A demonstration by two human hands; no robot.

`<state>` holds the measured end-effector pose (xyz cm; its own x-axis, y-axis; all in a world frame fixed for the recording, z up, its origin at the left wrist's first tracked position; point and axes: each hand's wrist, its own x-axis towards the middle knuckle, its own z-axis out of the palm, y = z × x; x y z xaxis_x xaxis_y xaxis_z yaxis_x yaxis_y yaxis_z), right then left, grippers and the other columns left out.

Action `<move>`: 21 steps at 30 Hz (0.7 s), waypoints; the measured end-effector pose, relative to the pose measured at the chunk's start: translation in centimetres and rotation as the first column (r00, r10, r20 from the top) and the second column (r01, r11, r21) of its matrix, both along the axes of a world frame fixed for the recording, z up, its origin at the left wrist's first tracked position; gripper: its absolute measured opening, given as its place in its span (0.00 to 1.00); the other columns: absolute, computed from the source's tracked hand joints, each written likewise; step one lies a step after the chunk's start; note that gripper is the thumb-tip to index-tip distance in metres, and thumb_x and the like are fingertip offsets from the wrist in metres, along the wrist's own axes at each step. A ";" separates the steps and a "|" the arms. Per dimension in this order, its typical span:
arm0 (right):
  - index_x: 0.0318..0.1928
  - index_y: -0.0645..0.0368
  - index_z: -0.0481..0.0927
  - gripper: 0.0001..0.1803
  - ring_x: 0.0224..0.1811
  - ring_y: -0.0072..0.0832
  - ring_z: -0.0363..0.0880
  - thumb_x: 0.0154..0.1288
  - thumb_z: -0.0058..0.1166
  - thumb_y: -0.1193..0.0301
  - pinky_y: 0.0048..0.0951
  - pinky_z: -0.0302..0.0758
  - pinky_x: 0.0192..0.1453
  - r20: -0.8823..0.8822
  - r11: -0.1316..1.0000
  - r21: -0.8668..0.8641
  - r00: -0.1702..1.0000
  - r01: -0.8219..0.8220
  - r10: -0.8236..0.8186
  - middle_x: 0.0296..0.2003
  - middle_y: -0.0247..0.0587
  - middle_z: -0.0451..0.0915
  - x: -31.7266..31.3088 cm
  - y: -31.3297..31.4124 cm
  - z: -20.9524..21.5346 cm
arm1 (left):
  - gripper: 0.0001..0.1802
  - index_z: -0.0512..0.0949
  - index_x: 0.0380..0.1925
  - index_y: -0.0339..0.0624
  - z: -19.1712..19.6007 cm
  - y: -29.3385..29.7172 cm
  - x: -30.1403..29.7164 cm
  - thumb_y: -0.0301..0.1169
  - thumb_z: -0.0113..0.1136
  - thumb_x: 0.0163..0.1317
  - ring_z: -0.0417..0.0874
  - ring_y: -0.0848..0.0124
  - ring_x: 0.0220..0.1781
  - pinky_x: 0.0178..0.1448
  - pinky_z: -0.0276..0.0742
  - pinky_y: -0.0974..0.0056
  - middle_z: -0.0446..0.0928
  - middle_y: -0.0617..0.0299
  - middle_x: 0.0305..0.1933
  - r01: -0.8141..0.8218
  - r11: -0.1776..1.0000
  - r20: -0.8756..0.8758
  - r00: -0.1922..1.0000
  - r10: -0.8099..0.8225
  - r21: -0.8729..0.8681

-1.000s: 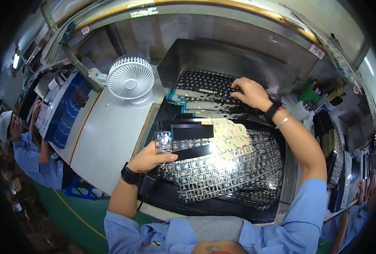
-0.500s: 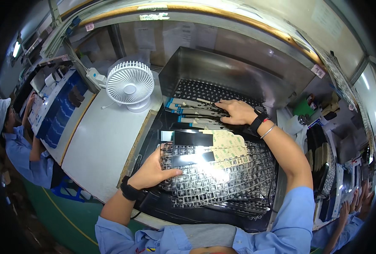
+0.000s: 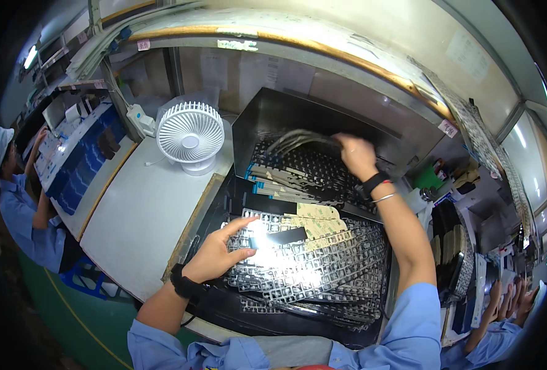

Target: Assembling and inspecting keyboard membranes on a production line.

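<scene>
My left hand (image 3: 213, 256) has thumb and index finger spread, at the left edge of a fanned pile of thin silvery sheets (image 3: 322, 271) with keyboard-like square holes. On top lie cream, green-printed adhesive pieces (image 3: 319, 227) and a black strip (image 3: 285, 237). Bright glare hides part of the pile. Over an open dark metal box, my right hand (image 3: 358, 154) is closed on a thin, bent flexible piece (image 3: 301, 137), blurred by motion. Beneath it in the box are several overlapping thin pieces with grey strips (image 3: 282, 190) and blue ends. My right fingertips are blurred.
A white fan (image 3: 190, 139) stands on the white table (image 3: 131, 213) left of the dark tray. A wood-edged shelf (image 3: 347, 55) runs above. People in blue work at the far left (image 3: 24, 209) and lower right (image 3: 489, 336). Black curved parts (image 3: 449, 246) stand at the right.
My right hand has lifted from the pieces in the box, raising a bent one. My left thumb and index finger have spread, and the hand lies lower on the pile's edge.
</scene>
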<state>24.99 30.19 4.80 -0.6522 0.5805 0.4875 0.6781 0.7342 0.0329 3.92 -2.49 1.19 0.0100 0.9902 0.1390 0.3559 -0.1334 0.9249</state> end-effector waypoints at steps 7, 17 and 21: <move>0.40 0.67 0.77 0.16 0.32 0.16 0.74 0.52 0.65 0.73 0.20 0.72 0.40 -0.306 0.244 -0.909 0.938 -0.338 0.161 0.34 0.33 0.81 4.3 -5.0 10.9 | 0.18 0.76 0.49 0.35 -0.4 0.4 -0.7 0.20 0.57 0.56 0.76 0.72 0.50 0.57 0.69 0.67 0.78 0.56 0.49 0.001 0.986 0.236 0.971 0.039 -0.165; 0.47 0.67 0.76 0.21 0.40 0.16 0.76 0.53 0.66 0.73 0.20 0.72 0.49 -0.259 -0.178 -0.961 0.919 -0.213 0.298 0.41 0.34 0.81 4.9 -8.7 0.3 | 0.22 0.74 0.45 0.25 -0.1 1.6 -0.5 0.38 0.49 0.67 0.82 0.71 0.40 0.47 0.79 0.65 0.80 0.54 0.42 0.207 0.924 0.883 0.417 0.214 -0.321; 0.44 0.65 0.78 0.15 0.35 0.12 0.73 0.59 0.61 0.69 0.16 0.71 0.41 -0.236 -0.101 -0.971 0.929 -0.216 0.286 0.35 0.29 0.80 4.4 -10.1 2.1 | 0.13 0.76 0.42 0.27 -1.4 0.8 -0.3 0.25 0.59 0.59 0.80 0.77 0.39 0.44 0.77 0.71 0.80 0.58 0.40 -0.012 0.943 0.499 0.846 0.187 -0.332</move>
<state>29.43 20.08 6.93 -0.8781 0.2193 -0.4253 0.4612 0.1511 -0.8743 3.59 -1.66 -0.16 -0.0779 0.9740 -0.2129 -0.1901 0.1952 0.9622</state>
